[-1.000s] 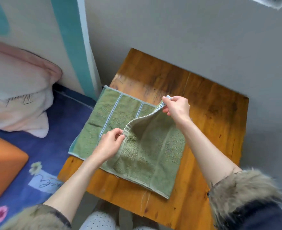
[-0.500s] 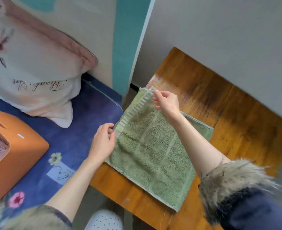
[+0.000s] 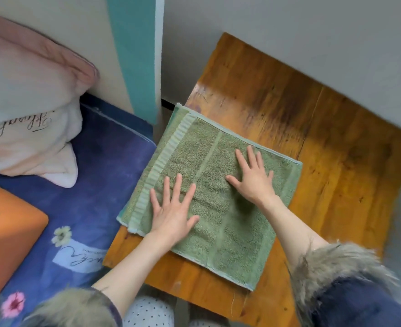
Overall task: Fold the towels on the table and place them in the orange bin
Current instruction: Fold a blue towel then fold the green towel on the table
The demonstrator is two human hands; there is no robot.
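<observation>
Wooden surface [image 3: 336, 161] by a grey wall, green towel [image 3: 220, 223] folded once on it, both hands, left [image 3: 172, 214] and right [image 3: 253, 179], flat and spread, gripping nothing, smoothing; next likely another fold, then orange bin [image 3: 8, 234] at left.

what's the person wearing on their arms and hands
Both hands, the left hand and the right hand, are bare, with no gloves or rings visible. The forearms are uncovered; dark navy sleeves are pushed up, each ending in a shaggy grey-brown fur cuff.

Towel [image 3: 218, 208] on table [image 3: 324, 149], bin [image 3: 8, 232] left.
</observation>
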